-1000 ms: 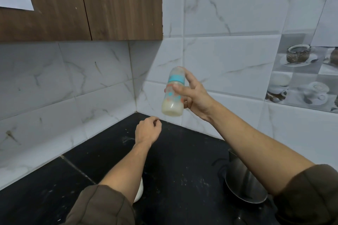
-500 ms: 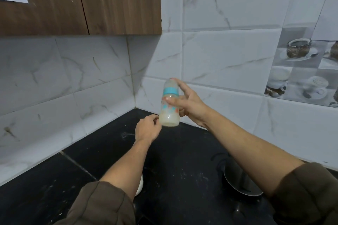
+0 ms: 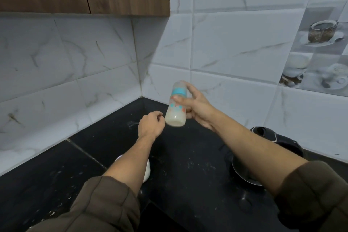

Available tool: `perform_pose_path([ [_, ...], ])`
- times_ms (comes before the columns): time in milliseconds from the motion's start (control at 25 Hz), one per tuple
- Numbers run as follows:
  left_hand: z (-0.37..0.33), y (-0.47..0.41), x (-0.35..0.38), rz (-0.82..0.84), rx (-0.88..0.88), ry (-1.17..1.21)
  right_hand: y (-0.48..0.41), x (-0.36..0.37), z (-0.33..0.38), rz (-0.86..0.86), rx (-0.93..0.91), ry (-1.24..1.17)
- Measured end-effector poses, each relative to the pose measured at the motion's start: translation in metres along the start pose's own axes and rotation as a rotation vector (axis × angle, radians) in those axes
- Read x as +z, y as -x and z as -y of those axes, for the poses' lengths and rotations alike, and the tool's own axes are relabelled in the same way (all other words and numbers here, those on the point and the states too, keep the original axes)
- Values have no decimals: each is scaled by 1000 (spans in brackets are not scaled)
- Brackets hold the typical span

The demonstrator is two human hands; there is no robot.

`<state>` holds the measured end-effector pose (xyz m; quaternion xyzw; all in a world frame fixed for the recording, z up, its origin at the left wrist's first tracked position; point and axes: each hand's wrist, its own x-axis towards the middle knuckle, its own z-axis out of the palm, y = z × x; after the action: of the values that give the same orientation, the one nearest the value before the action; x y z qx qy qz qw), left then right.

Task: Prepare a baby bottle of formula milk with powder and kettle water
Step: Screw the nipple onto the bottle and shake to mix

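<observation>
My left hand [image 3: 150,126]: fingers loosely curled, empty, just left of bottle base, not touching.
Bottle [image 3: 176,109]: milky, raised off counter [image 3: 188,184], long axis near upright, cap end up, tipped slightly right.
My right hand [image 3: 196,108]: thumb and fingers wrapped round bottle middle. Shaking likely falls to this hand.

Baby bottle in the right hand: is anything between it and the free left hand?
Nothing visible. The baby bottle, gripped by the right hand, hangs over the counter right beside the left hand, only air between them.
</observation>
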<state>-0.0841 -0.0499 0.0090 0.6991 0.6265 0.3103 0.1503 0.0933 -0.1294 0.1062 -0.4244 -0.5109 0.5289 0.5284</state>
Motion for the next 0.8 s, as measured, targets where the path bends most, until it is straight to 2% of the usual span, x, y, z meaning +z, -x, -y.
perform_pose_path([
  [120, 9, 5, 2, -15, -22, 7, -20, -11, -7, -439, 2, -344],
  [160, 11, 6, 2, -15, -27, -2, -26, -13, -9, -542, 12, -418],
  [200, 14, 7, 3, -14, -32, -9, -28, -13, -13, -551, 51, -421],
  [240, 16, 8, 3, -11, -36, -9, -24, -9, -16, -466, 112, -368],
  [320, 17, 9, 5, 5, -33, -5, -7, -1, -17, -119, 224, -94],
  [360, 17, 10, 5, 15, -27, -8, 0, 0, -19, 39, 243, 43],
  [400, 17, 11, 6, 16, -22, -7, 4, 0, -22, 124, 234, 113],
  [440, 18, 12, 5, 14, -24, -5, 1, -3, -26, 98, 213, 104],
  [480, 20, 12, 5, 8, -26, -1, 1, -3, -27, -5, 190, 32],
  [560, 25, 15, 7, 2, -34, 7, -8, -8, -29, -334, 179, -161],
  [600, 26, 17, 7, 2, -37, 6, -15, -12, -32, -443, 189, -265],
  [640, 28, 17, 8, 2, -37, 4, -18, -12, -33, -456, 208, -326],
  [680, 29, 17, 8, 4, -36, 0, -14, -10, -31, -382, 242, -301],
  [800, 28, 16, 8, 8, -21, -8, 6, -2, -23, 62, 297, 47],
])
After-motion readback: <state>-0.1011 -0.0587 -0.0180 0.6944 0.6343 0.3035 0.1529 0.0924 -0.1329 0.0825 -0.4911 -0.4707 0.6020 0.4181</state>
